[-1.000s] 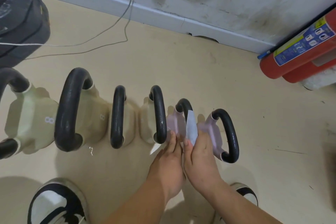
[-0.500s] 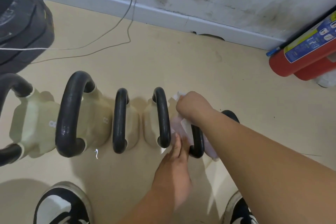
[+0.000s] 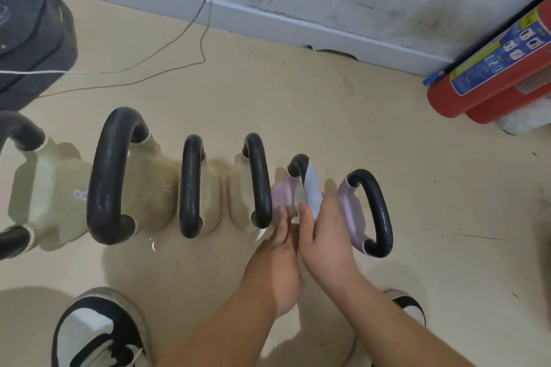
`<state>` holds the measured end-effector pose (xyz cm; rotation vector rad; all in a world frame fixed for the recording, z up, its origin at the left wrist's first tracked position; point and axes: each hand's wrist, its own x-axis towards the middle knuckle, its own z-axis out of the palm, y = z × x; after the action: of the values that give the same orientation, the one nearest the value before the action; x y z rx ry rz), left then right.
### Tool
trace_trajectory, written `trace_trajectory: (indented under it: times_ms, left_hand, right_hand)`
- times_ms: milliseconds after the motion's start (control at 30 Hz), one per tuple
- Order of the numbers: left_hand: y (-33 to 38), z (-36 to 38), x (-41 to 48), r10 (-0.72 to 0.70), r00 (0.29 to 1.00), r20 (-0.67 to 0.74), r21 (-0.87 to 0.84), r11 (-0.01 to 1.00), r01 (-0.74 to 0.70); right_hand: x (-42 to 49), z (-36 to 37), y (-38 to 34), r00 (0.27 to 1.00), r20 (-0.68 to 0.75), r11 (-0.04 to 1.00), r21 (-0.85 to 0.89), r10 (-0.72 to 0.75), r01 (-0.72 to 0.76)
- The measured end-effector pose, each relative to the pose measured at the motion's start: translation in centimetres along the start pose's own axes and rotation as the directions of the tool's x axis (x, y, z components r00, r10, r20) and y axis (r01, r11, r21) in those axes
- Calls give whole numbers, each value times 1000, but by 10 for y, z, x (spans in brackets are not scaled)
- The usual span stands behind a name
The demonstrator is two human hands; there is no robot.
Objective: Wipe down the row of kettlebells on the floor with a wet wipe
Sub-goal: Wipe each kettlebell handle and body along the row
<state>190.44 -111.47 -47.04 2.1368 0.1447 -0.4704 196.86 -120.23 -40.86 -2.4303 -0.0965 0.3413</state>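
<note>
— Six kettlebells; where's our white wet wipe (image 3: 311, 191)?
— Wrapped over the small pink kettlebell's black handle (image 3: 296, 164), pinched in our right hand (image 3: 326, 235); left hand (image 3: 275, 250) flat, steadying. We should slide firmly end to end.

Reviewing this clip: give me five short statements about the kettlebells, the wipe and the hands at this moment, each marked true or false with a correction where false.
1. The right hand holds the white wet wipe against the black handle of the left pink kettlebell. True.
2. The left hand grips a cream kettlebell's handle. False: it rests beside the pink kettlebell's base, fingers extended.
3. The red fire extinguisher lies on the floor by the wall. True.
4. Every kettlebell in the row is pink. False: only two are pink; the others, like the cream kettlebell marked 8, are cream.
5. The wipe lies flat on the floor. False: it is draped over the handle.
</note>
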Motion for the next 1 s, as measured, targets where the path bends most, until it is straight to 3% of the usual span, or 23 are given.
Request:
trace_trajectory:
  times_ms: [100, 200, 433, 567, 667, 800, 900, 1000]
  left_hand:
    - [0, -2, 0, -25, 1000, 9, -37, 999, 26]
    - [2, -6, -3, 0, 1000, 12, -4, 1000, 0]
    - [-1, -5, -2, -27, 999, 26, -26, 999, 28]
    - [1, -5, -3, -96, 995, 30, 3, 995, 96]
    - [5, -8, -5, -58, 998, 32, -22, 998, 58]
    - [3, -6, -1, -94, 993, 70, -41, 994, 97]
    - [1, -1, 1, -81, 995, 55, 50, 996, 78]
    - [1, -6, -1, -93, 994, 57, -12, 995, 94]
  right_hand:
    - [-22, 16, 24, 996, -87, 1000, -7, -22, 22]
    - [-34, 21, 39, 1000, -21, 999, -35, 1, -1]
    - [-14, 9, 11, 996, -93, 999, -48, 5, -9]
    - [40, -5, -26, 994, 60, 955, -286, 95, -74]
    - [86, -6, -49, 973, 182, 895, -443, 141, -47]
    - [138, 7, -67, 876, 407, 694, -709, 257, 126]
    - [150, 10, -75, 836, 438, 735, -675, 329, 64]
    - [147, 7, -72, 860, 388, 869, -481, 333, -120]
